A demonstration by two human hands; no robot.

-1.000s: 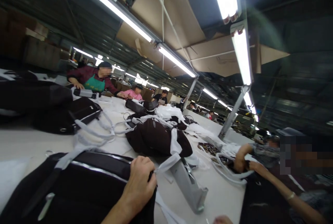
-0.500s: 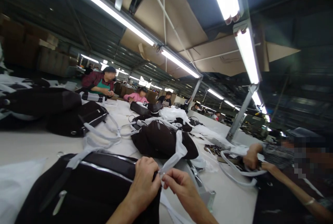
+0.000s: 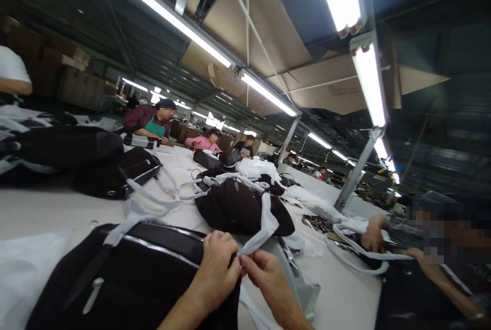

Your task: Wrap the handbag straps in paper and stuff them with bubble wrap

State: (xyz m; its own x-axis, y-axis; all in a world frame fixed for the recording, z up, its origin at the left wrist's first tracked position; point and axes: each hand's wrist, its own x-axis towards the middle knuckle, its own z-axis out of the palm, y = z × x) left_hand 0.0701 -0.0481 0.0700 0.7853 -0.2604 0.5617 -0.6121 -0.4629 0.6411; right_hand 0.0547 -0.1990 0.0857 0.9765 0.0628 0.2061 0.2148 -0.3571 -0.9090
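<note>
A black bag [image 3: 153, 279] with a silver zip lies on the table in front of me, its handle wrapped in white paper. My left hand [image 3: 218, 263] is closed at the bag's upper right corner, gripping the end of the white-wrapped strap [image 3: 257, 240]. Close beside it, my right hand [image 3: 264, 273] pinches the same strap end between thumb and fingertips. The fingers hide what exactly lies between them. From there the strap runs up toward another black bag [image 3: 238, 207] behind.
More black bags [image 3: 126, 171] with white-wrapped handles lie on the white table [image 3: 337, 289]. A clear-edged grey tray [image 3: 303, 289] stands just beyond my right hand. White sheeting [image 3: 30, 268] is at the left. A co-worker's hand [image 3: 374, 238] handles a bag at the right.
Both my hands stay at the strap end, with the right fingers pressed closer in. A white sleeve and arm have appeared at the far left. The co-worker's hands at the right have shifted slightly.
</note>
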